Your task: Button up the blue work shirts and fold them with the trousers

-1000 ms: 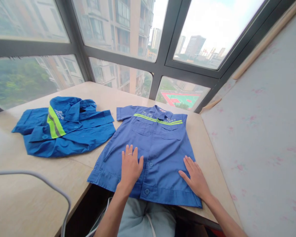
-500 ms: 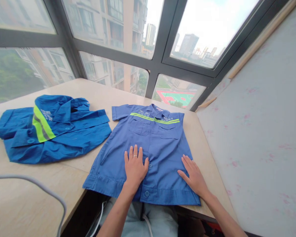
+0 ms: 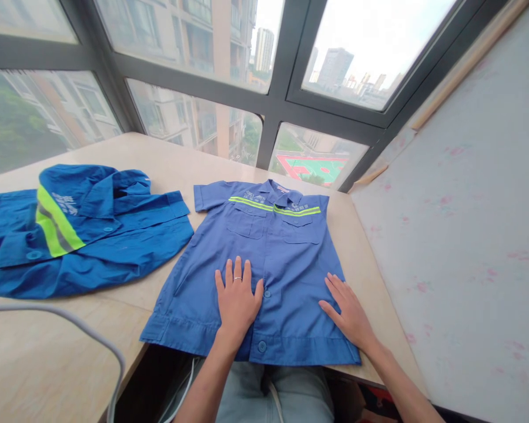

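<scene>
A blue short-sleeved work shirt [image 3: 273, 247] with a yellow-green reflective stripe lies flat and buttoned on the wooden table [image 3: 167, 161], collar toward the window. My left hand [image 3: 237, 299], wearing a ring, rests flat on the shirt's lower middle beside the button line, fingers stretched out. My right hand [image 3: 348, 311] lies flat on the shirt's lower right part near the side seam, fingers extended. Neither hand holds anything.
A second, darker blue shirt [image 3: 79, 229] with a reflective stripe lies crumpled on the table to the left. A grey cable [image 3: 81, 329] curves across the near left. Window frames [image 3: 277, 106] stand behind the table; a pale papered wall [image 3: 467, 235] rises on the right.
Both hands stay flat on the shirt; the left hand has slid slightly toward me. The view has shifted a little to the right, so the crumpled shirt appears further left.
</scene>
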Tool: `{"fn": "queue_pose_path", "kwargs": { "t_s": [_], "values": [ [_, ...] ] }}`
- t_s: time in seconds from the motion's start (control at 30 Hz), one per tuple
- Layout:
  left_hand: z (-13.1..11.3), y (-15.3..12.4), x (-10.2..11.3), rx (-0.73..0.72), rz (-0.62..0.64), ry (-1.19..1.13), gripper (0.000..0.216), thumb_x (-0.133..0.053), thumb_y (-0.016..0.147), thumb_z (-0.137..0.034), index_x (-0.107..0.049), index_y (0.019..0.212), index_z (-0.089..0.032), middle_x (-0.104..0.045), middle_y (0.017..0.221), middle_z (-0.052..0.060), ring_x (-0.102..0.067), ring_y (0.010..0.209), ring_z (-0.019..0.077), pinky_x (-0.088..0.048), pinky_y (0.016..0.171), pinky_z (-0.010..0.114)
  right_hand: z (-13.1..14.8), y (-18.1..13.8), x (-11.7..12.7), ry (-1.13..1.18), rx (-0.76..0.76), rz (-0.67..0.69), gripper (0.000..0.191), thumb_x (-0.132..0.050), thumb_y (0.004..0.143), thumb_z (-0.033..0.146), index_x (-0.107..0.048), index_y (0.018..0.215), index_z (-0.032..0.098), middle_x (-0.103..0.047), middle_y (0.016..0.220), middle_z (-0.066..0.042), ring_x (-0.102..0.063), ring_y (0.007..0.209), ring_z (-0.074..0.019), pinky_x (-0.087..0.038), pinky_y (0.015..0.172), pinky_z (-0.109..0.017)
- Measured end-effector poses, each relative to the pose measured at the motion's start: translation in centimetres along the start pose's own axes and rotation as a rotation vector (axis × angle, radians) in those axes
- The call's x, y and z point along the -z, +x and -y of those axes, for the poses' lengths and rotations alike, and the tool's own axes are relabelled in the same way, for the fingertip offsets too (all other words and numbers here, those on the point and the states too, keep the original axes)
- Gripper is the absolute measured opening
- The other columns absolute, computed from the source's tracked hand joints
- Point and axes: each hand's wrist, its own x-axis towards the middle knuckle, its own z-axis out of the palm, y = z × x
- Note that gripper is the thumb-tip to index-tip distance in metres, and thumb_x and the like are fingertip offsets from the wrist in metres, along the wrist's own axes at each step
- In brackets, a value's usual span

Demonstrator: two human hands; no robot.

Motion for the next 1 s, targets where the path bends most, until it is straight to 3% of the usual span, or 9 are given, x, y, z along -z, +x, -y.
{"fn": "queue_pose_path", "kwargs": {
  "t_s": [0.7,0.87,1.0],
  "values": [
    [-0.1,0.0,0.4,0.022,0.027,-0.02,0.056,-0.046,0.093,-0.042,-0.052,0.14,-0.012,-0.043,0.15,0.017,-0.032,0.142,0.0367,-0.018,0.117,0.06,-0.2,0.0,-0.2,-0.017,0.022,-0.008,0.063,-0.043,0.097,0.053,-0.038,0.15,0.018,-0.041,0.153,-0.013,-0.036,0.142,-0.0289,-0.032,0.115,-0.054],
    [-0.6,1.4,1.6,0.09,0.107,-0.047,0.048,-0.05,0.091,-0.035,-0.059,0.132,-0.012,-0.052,0.143,0.018,-0.04,0.138,0.0365,-0.027,0.112,0.061,-0.3,0.0,-0.3,-0.014,0.012,-0.001,0.064,-0.043,0.097,0.054,-0.038,0.15,0.019,-0.041,0.153,-0.013,-0.036,0.143,-0.0295,-0.031,0.115,-0.054],
    [-1.2,2.9,2.0,0.096,0.095,-0.129,0.045,-0.049,0.092,-0.032,-0.06,0.13,-0.01,-0.058,0.137,0.017,-0.044,0.135,0.0329,-0.034,0.112,0.053,-0.4,0.0,-0.3,0.03,-0.013,0.019,0.063,-0.043,0.096,0.055,-0.039,0.149,0.021,-0.04,0.153,-0.012,-0.036,0.143,-0.0295,-0.031,0.116,-0.055]
  ]
}}
